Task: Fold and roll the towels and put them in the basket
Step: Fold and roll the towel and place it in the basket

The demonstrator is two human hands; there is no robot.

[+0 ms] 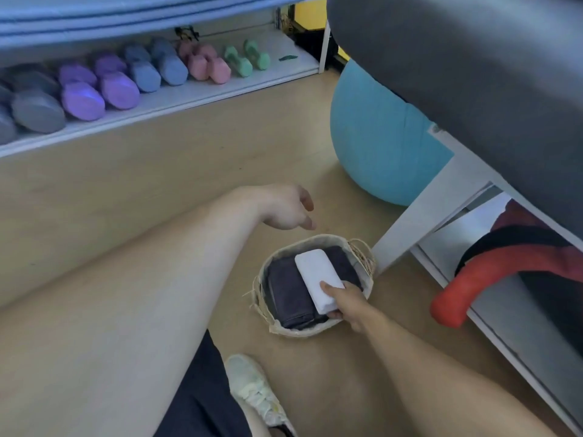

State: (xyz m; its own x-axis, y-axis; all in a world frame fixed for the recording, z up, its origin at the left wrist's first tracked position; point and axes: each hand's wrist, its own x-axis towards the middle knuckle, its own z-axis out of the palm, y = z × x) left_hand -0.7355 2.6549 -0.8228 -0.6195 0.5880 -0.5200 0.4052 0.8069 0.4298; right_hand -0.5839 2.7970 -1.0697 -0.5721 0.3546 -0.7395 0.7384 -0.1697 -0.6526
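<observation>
So the right hand (345, 302) is gripping the near end of a white rolled towel (318, 280), thumb on top and fingers curled underneath, and is setting it into the small round woven basket with a pale liner (315, 332) sitting on the tan wooden floor (176, 171). The roll is lying across two dark grey rolled towels (288, 291) already packed in there, running roughly from 11 o'clock to 5 o'clock over them, so it's sitting on top rather than down in a slot. The left hand (285, 209) is hovering at about 11 o'clock of the basket, fingers relaxed and holding nothing, clear of the rim. If I were doing this bit, I'd be keeping that thumb pressing until the roll is fully resting, since letting go early probably lets the outer flap spring loose. I'd also be turning it to line up with the dark rolls and nudging it into whatever gap is left on the 3 o'clock side near the twisted rope handle (362, 253); can't tell how much room there is. The free hand could be steadying the rim so the light basket isn't sliding.
</observation>
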